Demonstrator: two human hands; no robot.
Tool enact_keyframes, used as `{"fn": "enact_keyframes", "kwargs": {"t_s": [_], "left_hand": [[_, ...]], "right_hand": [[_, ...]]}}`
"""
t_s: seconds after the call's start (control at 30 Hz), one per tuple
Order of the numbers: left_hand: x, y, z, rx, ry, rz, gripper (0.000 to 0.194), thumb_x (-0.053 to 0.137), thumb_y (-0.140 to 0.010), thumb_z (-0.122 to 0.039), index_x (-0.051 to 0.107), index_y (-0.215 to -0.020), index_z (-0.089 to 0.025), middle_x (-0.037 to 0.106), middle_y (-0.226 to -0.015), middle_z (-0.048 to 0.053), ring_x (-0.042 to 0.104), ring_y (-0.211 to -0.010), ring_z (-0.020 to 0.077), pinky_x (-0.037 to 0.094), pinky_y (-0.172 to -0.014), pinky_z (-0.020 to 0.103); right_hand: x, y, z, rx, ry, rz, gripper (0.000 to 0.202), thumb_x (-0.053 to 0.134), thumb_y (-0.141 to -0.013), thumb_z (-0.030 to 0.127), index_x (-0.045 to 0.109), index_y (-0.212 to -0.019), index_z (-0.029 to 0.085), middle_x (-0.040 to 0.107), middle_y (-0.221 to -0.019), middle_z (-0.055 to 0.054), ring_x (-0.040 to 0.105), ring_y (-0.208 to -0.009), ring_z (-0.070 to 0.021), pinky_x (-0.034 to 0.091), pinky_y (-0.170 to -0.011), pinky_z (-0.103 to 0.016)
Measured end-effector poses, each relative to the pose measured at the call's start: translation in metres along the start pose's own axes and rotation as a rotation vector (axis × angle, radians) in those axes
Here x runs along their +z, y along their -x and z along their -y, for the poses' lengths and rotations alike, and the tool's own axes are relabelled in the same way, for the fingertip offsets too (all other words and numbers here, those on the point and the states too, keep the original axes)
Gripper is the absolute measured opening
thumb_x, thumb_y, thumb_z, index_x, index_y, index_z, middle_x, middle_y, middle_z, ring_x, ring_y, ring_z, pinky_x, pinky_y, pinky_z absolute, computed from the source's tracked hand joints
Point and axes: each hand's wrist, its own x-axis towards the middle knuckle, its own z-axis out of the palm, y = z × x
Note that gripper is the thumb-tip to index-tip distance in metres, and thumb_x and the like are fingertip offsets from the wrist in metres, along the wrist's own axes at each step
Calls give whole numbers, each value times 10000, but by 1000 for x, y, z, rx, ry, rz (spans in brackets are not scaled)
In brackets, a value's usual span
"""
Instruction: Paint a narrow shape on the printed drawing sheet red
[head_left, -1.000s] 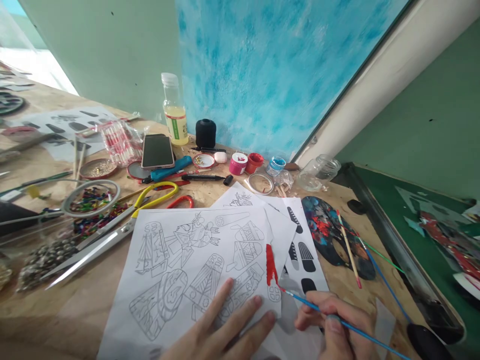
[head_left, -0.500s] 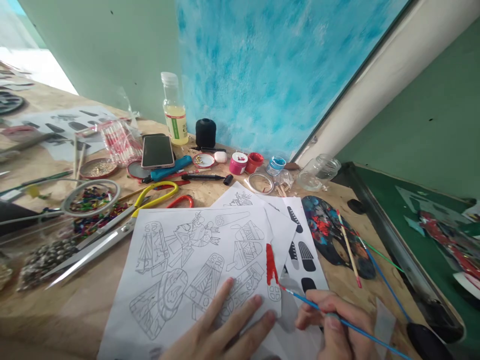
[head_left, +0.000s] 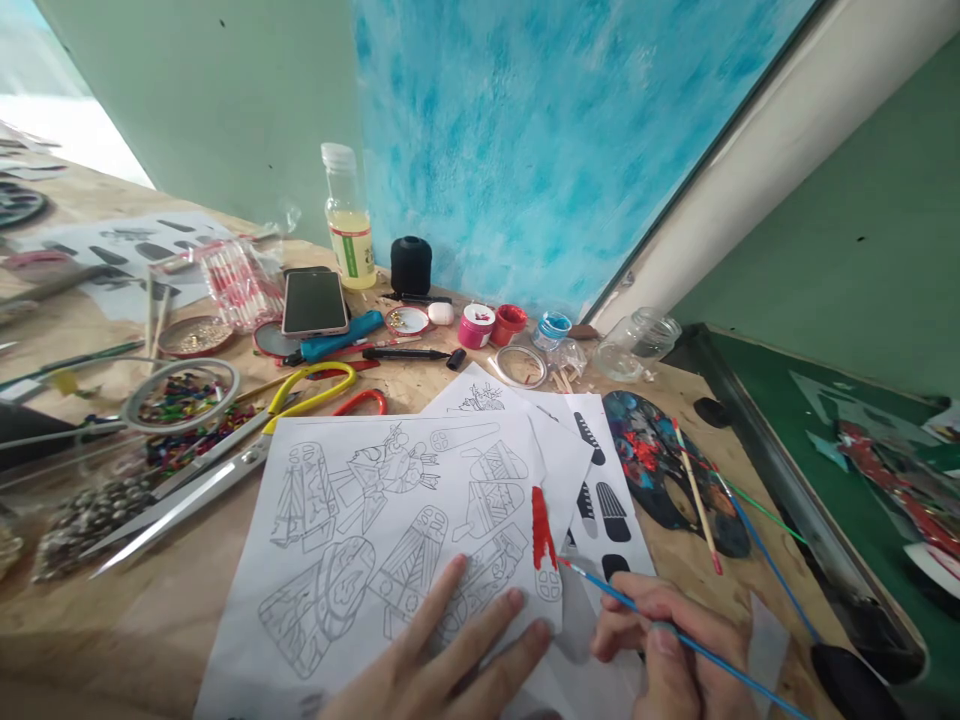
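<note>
My left hand lies with spread fingers on a white sheet of line drawings, holding nothing. In my right hand is a thin blue paintbrush, pinched between thumb and fingers. Its red tip is at the right edge of the sheet, beside a drawn shape partly filled with red paint. Under that sheet, to the right, lies another page with black shapes. A dark palette with red and blue paint sits right of the papers.
Yellow-handled scissors, beads and a phone are at the left. A bottle, paint pots and a glass jar stand along the back. More brushes lie across the palette.
The brush tip has shifted slightly up and right, away from the red paint. My left hand has stayed in place.
</note>
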Motion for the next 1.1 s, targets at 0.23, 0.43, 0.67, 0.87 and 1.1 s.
{"fn": "enact_keyframes", "kwargs": {"t_s": [0.23, 0.43, 0.67, 0.87, 1.1], "left_hand": [[2, 0, -1, -9, -6, 4, 432, 390, -1251, -347, 588, -1633, -391, 492, -1768, -99, 441, -1608, 220, -118, -1427, 628], [-1, 0, 2, 6, -9, -23, 431, 500, -1226, -392, 559, -1653, -414, 524, -1749, -107, 505, -1567, 189, 367, -1368, 430], [0, 1, 1, 4, -39, 2, 491, 309, -1251, -382, 482, -1710, -356, 464, -1793, -92, 468, -1596, 207, 508, -1231, 415], [0, 2, 0, 12, -17, -14, 492, 313, -1255, -414, 467, -1718, -359, 465, -1795, -76, 496, -1587, 201, 414, -1345, 428], [2, 1, -1, 2, 4, 1, 467, 391, -1240, -440, 543, -1673, -353, 491, -1776, -81, 478, -1590, 213, 320, -1401, 463]], "right_hand": [[2, 2, -3, -44, -54, -10, 155, 551, -1102, 297, 664, -1022, 227, 799, -843, 9, 693, -474, -122, 607, -526, -263], [0, 5, -4, 7, -35, 35, 164, 537, -1120, 321, 646, -1019, 249, 776, -805, 26, 671, -471, -114, 555, -483, -240], [-1, 3, -8, -62, -39, 48, 148, 518, -1116, 265, 639, -1037, 233, 781, -833, 21, 685, -466, -96, 592, -504, -211], [4, 2, -1, -31, -52, -11, 155, 534, -1115, 295, 661, -1048, 235, 743, -740, 37, 714, -513, -120, 594, -527, -213], [1, -5, -2, -64, -78, 50, 189, 529, -1125, 310, 639, -985, 248, 754, -739, 46, 659, -432, -98, 562, -473, -196]]}}
